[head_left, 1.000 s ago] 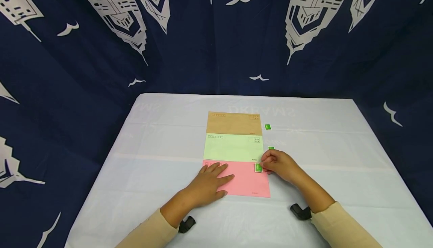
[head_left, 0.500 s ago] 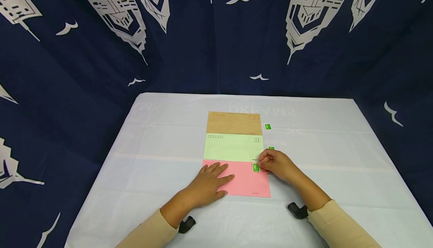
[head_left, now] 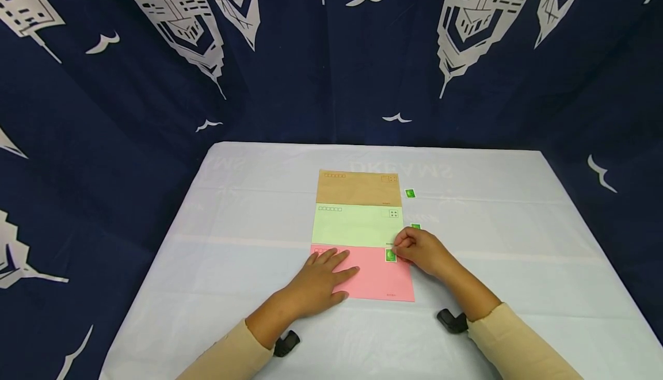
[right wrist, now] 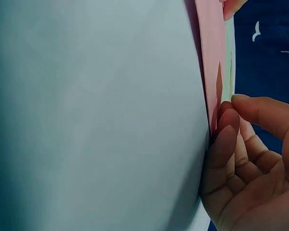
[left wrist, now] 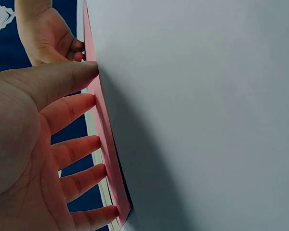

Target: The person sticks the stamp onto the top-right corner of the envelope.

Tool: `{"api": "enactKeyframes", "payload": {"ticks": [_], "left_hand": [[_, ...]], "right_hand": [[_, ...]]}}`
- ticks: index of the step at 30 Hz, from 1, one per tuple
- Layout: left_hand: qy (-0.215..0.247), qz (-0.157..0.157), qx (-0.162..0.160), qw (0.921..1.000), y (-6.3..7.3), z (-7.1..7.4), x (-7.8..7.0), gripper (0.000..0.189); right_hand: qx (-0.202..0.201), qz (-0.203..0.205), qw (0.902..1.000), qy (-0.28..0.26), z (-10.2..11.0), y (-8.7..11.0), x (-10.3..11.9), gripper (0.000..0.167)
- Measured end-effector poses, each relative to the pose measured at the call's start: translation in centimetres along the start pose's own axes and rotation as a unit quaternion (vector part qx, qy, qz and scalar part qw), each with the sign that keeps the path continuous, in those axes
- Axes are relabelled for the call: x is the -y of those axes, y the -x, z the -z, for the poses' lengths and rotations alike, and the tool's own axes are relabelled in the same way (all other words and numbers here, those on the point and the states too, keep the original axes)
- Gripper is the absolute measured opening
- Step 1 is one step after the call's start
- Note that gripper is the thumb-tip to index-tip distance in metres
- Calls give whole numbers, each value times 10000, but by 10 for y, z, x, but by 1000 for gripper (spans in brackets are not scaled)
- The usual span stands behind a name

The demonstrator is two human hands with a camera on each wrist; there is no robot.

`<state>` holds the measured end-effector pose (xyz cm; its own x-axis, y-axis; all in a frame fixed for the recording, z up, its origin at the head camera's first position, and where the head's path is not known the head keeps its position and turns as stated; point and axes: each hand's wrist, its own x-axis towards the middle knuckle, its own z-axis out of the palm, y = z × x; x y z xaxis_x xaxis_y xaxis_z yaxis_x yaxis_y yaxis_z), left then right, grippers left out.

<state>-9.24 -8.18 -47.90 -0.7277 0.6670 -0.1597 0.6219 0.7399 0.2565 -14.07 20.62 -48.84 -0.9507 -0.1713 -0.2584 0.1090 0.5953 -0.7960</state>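
Note:
Three envelopes lie in a column on the white table: brown [head_left: 357,189] farthest, light green [head_left: 354,227] in the middle, pink [head_left: 375,282] nearest. My left hand [head_left: 331,268] lies flat with straight fingers on the left part of the pink envelope [left wrist: 106,144]. My right hand [head_left: 401,247] has curled fingers and pinches a small green stamp [head_left: 391,255] at the pink envelope's upper right corner. In the right wrist view the fingertips [right wrist: 229,120] of that hand touch the edge of the pink envelope [right wrist: 212,57]; the stamp is hidden there.
Two loose green stamps lie right of the envelopes, one [head_left: 410,193] beside the brown, one [head_left: 415,227] beside the green, just behind my right hand. A dark blue patterned curtain surrounds the table [head_left: 518,224]. Black clips [head_left: 286,342] [head_left: 452,320] sit at the near edge.
My right hand has slid the green stamp slightly left and farther onto the pink envelope's upper right corner. The left hand has stayed flat in place.

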Motion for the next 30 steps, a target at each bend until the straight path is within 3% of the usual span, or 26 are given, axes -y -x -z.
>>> {"api": "enactKeyframes", "payload": {"ticks": [17, 30], "left_hand": [[-34, -7, 33, 10000, -1, -3, 1, 53], [-17, 19, 18, 10000, -1, -4, 1, 53]], "right_hand": [[-57, -90, 9989, 453, -2, 1, 4, 10], [-158, 125, 9968, 771, -5, 0, 4, 8]]}}
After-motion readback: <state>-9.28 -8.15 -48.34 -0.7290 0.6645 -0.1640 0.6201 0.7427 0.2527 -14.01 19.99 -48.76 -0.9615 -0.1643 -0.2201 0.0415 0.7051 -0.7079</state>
